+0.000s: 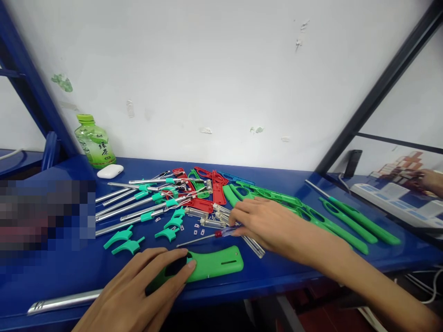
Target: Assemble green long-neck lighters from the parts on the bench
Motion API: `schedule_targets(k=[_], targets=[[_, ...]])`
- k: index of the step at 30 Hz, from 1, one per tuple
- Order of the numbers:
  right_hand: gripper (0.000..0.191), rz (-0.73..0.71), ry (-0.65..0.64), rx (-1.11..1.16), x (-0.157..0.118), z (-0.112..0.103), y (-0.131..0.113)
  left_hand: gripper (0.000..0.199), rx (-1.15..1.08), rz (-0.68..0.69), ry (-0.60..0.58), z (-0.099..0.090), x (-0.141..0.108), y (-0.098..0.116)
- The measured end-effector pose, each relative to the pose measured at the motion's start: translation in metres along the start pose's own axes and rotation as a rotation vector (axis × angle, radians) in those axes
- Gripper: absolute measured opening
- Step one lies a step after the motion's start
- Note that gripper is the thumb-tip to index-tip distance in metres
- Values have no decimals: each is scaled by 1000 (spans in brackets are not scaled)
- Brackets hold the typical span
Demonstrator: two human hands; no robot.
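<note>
A green utility lighter [219,265] lies at the table's front edge, its long metal tube [65,300] pointing left. My left hand [148,281] grips it around the trigger opening, thumb and fingers pressed on the body. Just behind it, my right hand [258,223] is closed on the handle of a screwdriver [221,234] with a red collar; the thin shaft points left, low over the table. Clear fuel tanks [254,246] lie under and beside the right hand. Left of them are loose teal triggers [128,246] and tiny metal pieces [199,232].
Metal lighter tubes with wires [138,198], red half-shells [218,186] and green half-shells [277,196] cover the table's middle. Green lighters [363,221] lie at right. A green bottle [95,143] and white case [110,171] stand back left. Another person's hand [431,180] shows at far right.
</note>
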State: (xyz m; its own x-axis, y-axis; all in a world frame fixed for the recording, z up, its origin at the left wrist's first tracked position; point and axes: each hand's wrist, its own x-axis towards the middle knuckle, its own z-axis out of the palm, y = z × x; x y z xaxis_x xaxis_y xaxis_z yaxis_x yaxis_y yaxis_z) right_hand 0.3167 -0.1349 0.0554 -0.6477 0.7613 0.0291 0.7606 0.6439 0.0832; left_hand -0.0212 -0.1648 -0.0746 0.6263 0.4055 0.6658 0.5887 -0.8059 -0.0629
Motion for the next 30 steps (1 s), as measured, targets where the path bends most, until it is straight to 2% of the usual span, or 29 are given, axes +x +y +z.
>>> schedule_targets(k=[3,5,9,14,16,22,30], targets=[[11,66,121,157,-9,-8,5,52,2,-6,-7,0,-1,0],[16,79,265,264,-16,-14,10,52,-5,-8,-6,0,-2,0],[13,106,592,301,-30,-20,15,51,-31,-15,11,0,-1,2],[14,189,810,385,-39,-22,12,50,-49,-28,10,-2,1,3],[14,193,839,422,-41,-23,10,50,-46,-26,0,-4,1,3],[20,96,814,465,-40,-26,-3,54,-51,-31,-19,-6,0,1],[22,73,799,480,-36,-23,-12,53,-59,-35,-8,-3,1,1]])
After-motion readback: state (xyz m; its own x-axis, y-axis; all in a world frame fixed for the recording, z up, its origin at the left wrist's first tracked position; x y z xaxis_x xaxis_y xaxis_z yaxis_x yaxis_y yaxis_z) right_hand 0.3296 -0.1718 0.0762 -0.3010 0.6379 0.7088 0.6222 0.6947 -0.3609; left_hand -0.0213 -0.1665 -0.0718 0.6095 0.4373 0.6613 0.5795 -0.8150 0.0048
